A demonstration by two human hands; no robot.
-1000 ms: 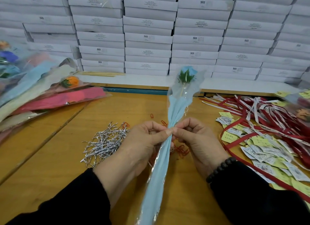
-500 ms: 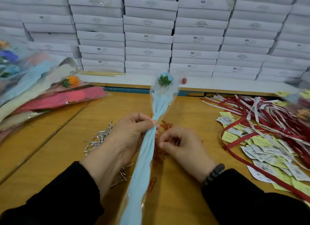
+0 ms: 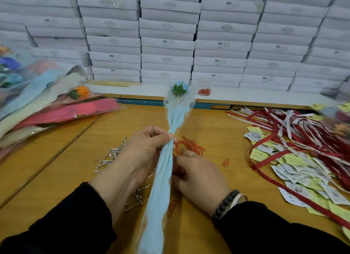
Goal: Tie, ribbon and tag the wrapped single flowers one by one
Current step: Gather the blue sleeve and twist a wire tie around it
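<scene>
Wooden table [image 3: 217, 124] of red ribbons [image 3: 295, 132]; behind, stacked white boxes [image 3: 168, 43]

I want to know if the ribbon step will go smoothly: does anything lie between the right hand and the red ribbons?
Nothing tall blocks the way. Between the right hand and the red ribbons lie only bare table and a loose red paper clip. The left hand holds the wrapped flower.

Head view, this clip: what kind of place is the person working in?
Probably a small packing workshop for gift flowers. White boxes are stacked along the back, wrapped flowers are piled at left, and ribbons and tags cover the wooden table.
</scene>
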